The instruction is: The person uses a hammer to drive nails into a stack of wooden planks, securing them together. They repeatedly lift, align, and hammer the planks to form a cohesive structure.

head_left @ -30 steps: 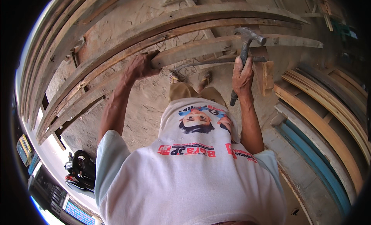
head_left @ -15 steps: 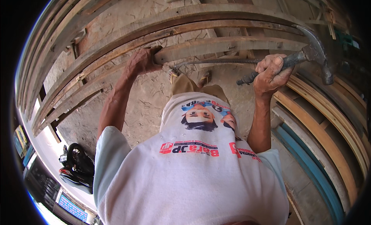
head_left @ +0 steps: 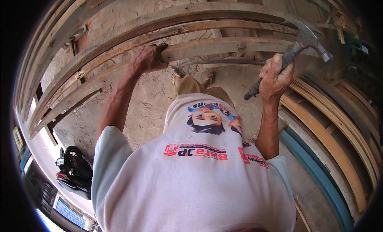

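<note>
My left hand (head_left: 148, 59) is wrapped around a long grey wooden plank (head_left: 223, 47), thumb and fingers on its near and far sides. In my right hand (head_left: 276, 77) is a claw hammer (head_left: 294, 52), gripped by its dark handle and tilted, its metal head up and to the right. The hammer's head is slightly smeared by motion. Just on the near side of the plank runs a thin ribbed metal rod (head_left: 227, 62), which bends near my left hand.
More long boards (head_left: 191, 11) span the far side. Stacked yellowish planks (head_left: 319, 112) and blue boards (head_left: 315, 168) lie at the right. A motorcycle (head_left: 76, 168) is parked at the left. Nails or similar bits litter the concrete floor (head_left: 131, 128) around my sandalled feet.
The hammer's head has swung up and to the left, and its handle stands steeper. My left hand stays on the plank in about the same place.
</note>
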